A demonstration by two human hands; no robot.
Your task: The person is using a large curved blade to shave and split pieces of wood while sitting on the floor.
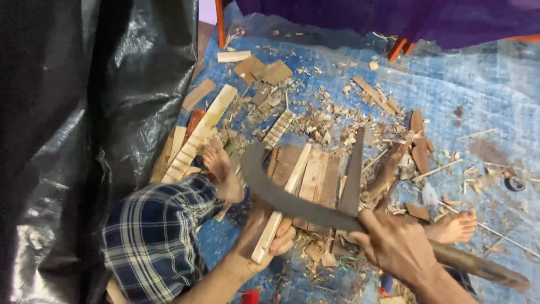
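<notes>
While the left hand point(274, 239) is clamped on a pale wood strip point(283, 204), the right hand point(395, 243) grips a curved dark blade point(281, 194) lying across that strip.

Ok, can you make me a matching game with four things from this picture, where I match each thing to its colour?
Things:
1. curved blade
2. wooden strip in the left hand
3. floor sheet
4. plastic sheet on the left

Colours:
a. blue
b. shiny black
c. pale tan
d. dull dark grey

Pairs: 1-d, 2-c, 3-a, 4-b. The right hand grips the blade's handle.
</notes>
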